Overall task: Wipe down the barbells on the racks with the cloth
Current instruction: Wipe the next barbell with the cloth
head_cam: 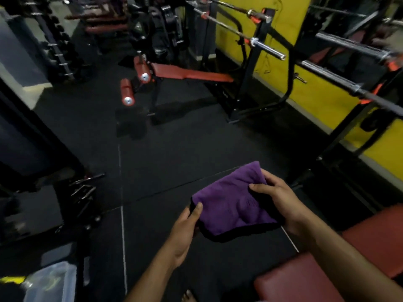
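A folded purple cloth [231,203] with a dark edge is held flat between both hands, low in the middle of the view. My left hand [185,232] pinches its near left corner with the thumb on top. My right hand [281,197] grips its right side, thumb over the fabric. Two barbells [266,46] lie on a black rack [259,51] at the upper middle, against the yellow wall. Closer, at the upper right, two more barbells [340,77] rest on a second rack with orange hooks. Both hands are well below and left of those bars.
A red decline bench [189,74] with red roller pads stands ahead on the black rubber floor. A red padded bench [327,269] is at the lower right. Dumbbell racks [56,46] line the left. Loose metal handles [85,188] and a clear plastic container [50,282] lie at the left.
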### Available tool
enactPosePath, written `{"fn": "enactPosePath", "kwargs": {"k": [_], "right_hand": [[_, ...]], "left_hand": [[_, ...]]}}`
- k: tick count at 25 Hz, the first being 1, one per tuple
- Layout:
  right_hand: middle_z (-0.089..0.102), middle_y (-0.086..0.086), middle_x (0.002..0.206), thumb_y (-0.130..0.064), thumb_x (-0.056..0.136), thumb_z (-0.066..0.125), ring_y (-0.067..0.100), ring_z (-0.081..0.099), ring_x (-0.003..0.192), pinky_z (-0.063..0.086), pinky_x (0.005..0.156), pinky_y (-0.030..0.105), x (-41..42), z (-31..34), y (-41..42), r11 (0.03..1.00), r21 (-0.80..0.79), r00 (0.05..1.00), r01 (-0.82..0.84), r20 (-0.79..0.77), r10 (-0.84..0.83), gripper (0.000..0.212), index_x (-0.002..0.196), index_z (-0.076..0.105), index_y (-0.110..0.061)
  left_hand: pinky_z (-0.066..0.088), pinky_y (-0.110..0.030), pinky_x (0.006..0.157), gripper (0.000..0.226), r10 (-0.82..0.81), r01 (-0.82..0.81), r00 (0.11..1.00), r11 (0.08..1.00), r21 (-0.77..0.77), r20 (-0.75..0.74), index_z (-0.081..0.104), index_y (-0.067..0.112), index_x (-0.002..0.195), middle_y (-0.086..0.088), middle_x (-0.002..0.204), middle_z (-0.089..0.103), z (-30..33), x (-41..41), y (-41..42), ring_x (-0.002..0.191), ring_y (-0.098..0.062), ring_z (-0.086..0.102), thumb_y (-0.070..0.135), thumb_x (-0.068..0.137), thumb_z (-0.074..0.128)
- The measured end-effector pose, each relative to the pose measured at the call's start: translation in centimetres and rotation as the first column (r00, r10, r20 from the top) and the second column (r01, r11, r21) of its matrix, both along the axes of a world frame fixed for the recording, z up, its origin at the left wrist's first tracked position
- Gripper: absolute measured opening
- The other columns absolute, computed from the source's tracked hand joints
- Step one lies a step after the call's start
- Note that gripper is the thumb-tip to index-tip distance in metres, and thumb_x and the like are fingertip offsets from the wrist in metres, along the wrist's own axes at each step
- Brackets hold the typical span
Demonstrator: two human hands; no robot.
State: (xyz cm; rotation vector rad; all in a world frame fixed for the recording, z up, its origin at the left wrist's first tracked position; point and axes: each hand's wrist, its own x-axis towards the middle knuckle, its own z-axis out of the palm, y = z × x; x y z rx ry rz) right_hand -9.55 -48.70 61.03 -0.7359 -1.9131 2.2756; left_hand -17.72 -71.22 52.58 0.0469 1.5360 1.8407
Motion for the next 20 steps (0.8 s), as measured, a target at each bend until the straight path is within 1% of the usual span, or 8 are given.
{"fn": "enactPosePath", "kwargs": {"k": [3,7,9,11,14,17,18,20], "right_hand": [[0.073,0.006,0.121,-0.021,0.097,0.059,0.026,0.069,0.111,0.049,0.102,0.042,-0.4,0.0,0.3,0.991,-0.085,0.994,0.108,0.007,-0.108,0.024,0.115,0.073,-0.029],[0.072,0.003,0.124,-0.055,0.089,0.06,0.02,0.068,0.116,0.045,0.11,0.041,1.4,-0.9,2.8,0.952,-0.161,0.962,0.262,0.124,-0.243,0.051,0.128,0.065,-0.022],[0.073,0.003,0.121,-0.045,0.095,0.058,0.021,0.069,0.113,0.049,0.103,0.039,2.3,-1.0,4.3,0.939,-0.115,0.945,0.324,0.092,-0.315,0.036,0.125,0.065,-0.026],[0.071,0.014,0.121,-0.024,0.098,0.06,0.027,0.071,0.107,0.054,0.097,0.042,2.8,-0.8,6.0,0.913,-0.032,0.914,0.406,0.042,-0.404,0.024,0.12,0.067,-0.018],[0.071,0.023,0.115,-0.01,0.096,0.06,0.03,0.072,0.096,0.058,0.087,0.038,2.8,-0.7,10.1,0.868,-0.007,0.868,0.496,0.01,-0.496,0.021,0.113,0.07,-0.004],[0.074,0.017,0.107,-0.01,0.095,0.059,0.029,0.071,0.096,0.058,0.085,0.034,1.6,-0.1,16.1,0.767,-0.1,0.768,0.633,-0.041,-0.639,0.02,0.11,0.071,-0.007],[0.075,0.015,0.104,-0.011,0.095,0.058,0.029,0.071,0.097,0.058,0.084,0.033,1.3,0.1,18.2,0.71,-0.16,0.711,0.685,-0.064,-0.7,0.02,0.109,0.071,-0.009],[0.076,0.013,0.091,-0.015,0.096,0.057,0.026,0.074,0.083,0.061,0.069,0.033,1.7,-0.6,23.1,0.562,-0.332,0.584,0.757,-0.042,-0.811,0.018,0.101,0.073,-0.009]], "left_hand": [[0.049,-0.033,0.103,0.042,-0.075,0.075,0.997,0.995,0.066,-0.001,0.056,0.033,0.138,0.01,0.131,0.068,1.0,-2.9,2.8,0.121,-0.009,0.064,0.041,0.097,0.061],[0.054,-0.028,0.095,0.032,-0.211,0.222,0.973,0.965,0.14,-0.088,0.057,0.03,0.132,0.008,0.129,0.069,1.8,-3.7,8.1,0.119,-0.011,0.066,0.019,0.102,0.057],[0.053,-0.031,0.098,0.039,-0.296,0.311,0.948,0.938,0.15,-0.114,0.057,0.032,0.131,0.004,0.132,0.067,1.1,-4.0,10.4,0.121,-0.013,0.064,0.007,0.101,0.058],[0.049,-0.038,0.104,0.054,-0.339,0.363,0.927,0.918,0.16,-0.157,0.055,0.034,0.136,0.001,0.136,0.064,0.6,-4.9,12.1,0.127,-0.018,0.061,-0.003,0.097,0.06],[0.045,-0.046,0.109,0.061,-0.366,0.393,0.917,0.899,0.194,-0.161,0.05,0.035,0.139,0.0,0.138,0.063,0.5,-6.4,16.0,0.131,-0.021,0.058,0.006,0.089,0.07],[0.042,-0.054,0.112,0.049,-0.451,0.458,0.889,0.87,0.18,-0.08,0.049,0.034,0.138,0.006,0.135,0.065,0.9,-7.5,21.9,0.127,-0.017,0.061,0.021,0.095,0.069],[0.042,-0.054,0.111,0.045,-0.501,0.503,0.863,0.843,0.188,-0.063,0.048,0.032,0.139,0.005,0.135,0.066,0.9,-7.9,24.4,0.126,-0.017,0.061,0.02,0.098,0.064],[0.044,-0.053,0.11,0.047,-0.613,0.613,0.788,0.77,0.178,-0.064,0.046,0.029,0.141,0.004,0.135,0.066,1.0,-8.4,31.2,0.126,-0.018,0.061,0.011,0.1,0.059]]}}
